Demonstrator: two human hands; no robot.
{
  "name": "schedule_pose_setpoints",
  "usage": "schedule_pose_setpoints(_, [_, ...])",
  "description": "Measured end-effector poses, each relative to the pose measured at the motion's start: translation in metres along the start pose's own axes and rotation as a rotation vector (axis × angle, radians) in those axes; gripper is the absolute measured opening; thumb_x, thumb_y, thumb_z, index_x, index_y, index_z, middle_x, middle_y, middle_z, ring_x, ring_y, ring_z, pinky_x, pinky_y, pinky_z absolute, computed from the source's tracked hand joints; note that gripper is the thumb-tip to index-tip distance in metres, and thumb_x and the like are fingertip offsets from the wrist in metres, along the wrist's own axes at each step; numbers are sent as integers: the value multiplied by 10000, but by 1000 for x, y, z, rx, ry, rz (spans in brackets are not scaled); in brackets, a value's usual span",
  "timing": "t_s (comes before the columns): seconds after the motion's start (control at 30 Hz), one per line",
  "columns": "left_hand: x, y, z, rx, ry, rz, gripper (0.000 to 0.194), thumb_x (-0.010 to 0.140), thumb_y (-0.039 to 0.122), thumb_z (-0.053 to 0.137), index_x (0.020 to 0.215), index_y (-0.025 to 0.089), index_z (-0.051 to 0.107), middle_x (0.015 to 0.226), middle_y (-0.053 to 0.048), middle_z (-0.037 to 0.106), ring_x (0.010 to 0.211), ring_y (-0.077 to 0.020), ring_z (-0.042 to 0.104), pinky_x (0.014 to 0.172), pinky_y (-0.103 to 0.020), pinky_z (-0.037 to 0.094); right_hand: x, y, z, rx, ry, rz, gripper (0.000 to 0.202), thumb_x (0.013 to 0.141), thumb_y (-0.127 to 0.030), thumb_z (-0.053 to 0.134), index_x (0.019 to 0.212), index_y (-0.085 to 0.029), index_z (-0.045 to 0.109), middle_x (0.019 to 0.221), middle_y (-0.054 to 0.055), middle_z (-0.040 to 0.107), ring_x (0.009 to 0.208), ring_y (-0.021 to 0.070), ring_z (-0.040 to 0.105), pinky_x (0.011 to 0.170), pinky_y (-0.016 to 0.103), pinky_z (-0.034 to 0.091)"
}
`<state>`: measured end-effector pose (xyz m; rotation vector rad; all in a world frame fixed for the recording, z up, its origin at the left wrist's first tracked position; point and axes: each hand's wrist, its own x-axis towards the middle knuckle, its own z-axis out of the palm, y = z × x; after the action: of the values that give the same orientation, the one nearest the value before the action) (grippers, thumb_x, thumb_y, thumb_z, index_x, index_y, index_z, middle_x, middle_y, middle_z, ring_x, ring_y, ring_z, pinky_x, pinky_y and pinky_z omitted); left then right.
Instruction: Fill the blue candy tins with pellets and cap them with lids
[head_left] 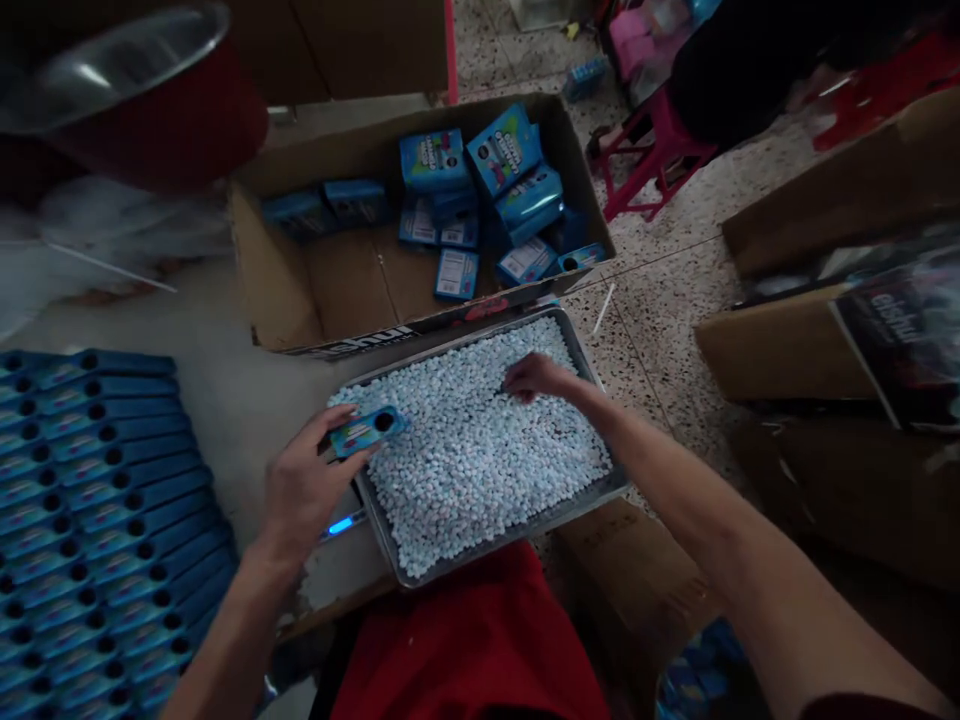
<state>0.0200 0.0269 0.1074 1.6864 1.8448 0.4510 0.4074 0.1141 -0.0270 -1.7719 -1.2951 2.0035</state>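
From my distant seat, I had the small blue box [360, 432] in the left hand [304, 475], over the left edge of the tray [480, 545]. The grip was closed on it, thumb on one side and fingers on the other, and the dark round hole in its face was turned up to the camera. The right hand [536, 378] was among the pale blue and white pellets [457, 470] in the tray, toward its far right part, its fingers drawn together in a narrow grip (something small and dark showed at the tips, but I could not tell what it was).

A small blue-lit display [341, 525] glowed just beside the tray's left edge. Beyond the tray sat an open cardboard carton [337, 280] with blue packs [435, 160] lying in it at various angles, mostly toward its right. To the left, rows of blue boxes [97, 500] stood packed closely together, many with dark round holes showing. Farther up on that side was a red basin [165, 120] with a shiny inside. At the upper right, a person in dark clothing [720, 70] sat on a pink stool [656, 145] on the speckled floor [660, 300].
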Motion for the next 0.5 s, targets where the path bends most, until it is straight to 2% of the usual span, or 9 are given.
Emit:
schedule_pose_setpoints(0.07, [-1, 4, 5, 48, 86, 27, 416, 805, 405, 749, 1170, 218, 681, 1158, -75, 732, 1038, -272, 698, 979, -417, 539, -4, 3, 27, 112, -60, 50, 218, 628, -270, 885, 750, -130, 770, 527, 20, 668, 452, 148, 620, 467, 247, 535])
schedule_pose_setpoints(0.1, [0, 5, 7, 74, 116, 49, 384, 799, 377, 755, 1140, 214, 689, 1134, -78, 735, 1033, -274, 694, 976, -415, 536, -10, 4, 33, 163, -66, 61, 246, 621, -294, 890, 762, -133, 771, 537, 20, 674, 461, 145, 623, 479, 249, 541])
schedule_pose_setpoints(0.23, [5, 7, 12, 104, 112, 188, 286, 782, 257, 741, 1059, 203, 696, 1050, -71, 727, 1023, -268, 674, 961, -393, 517, -52, -4, 29, 318, -81, 47, 355, 607, -354, 899, 849, -121, 785, 593, 41, 707, 499, 117, 623, 504, 218, 522])
schedule_pose_setpoints(0.33, [6, 11, 12, 97, 78, 259, 281, 768, 188, 722, 1046, 198, 692, 1040, -72, 718, 1027, -273, 663, 961, -392, 505, -86, -28, 25, 413, -87, 29, 384, 634, -351, 887, 927, -122, 790, 663, 54, 734, 517, 97, 622, 509, 194, 503])
schedule_pose_setpoints(0.5, [4, 22, 4, 71, 32, 329, 318, 751, 129, 719, 1063, 180, 687, 1068, -84, 709, 1038, -277, 654, 953, -396, 503, -124, -80, 42, 426, 17, -44, 339, 664, -330, 863, 928, -131, 788, 674, 56, 735, 517, 98, 625, 485, 192, 497])
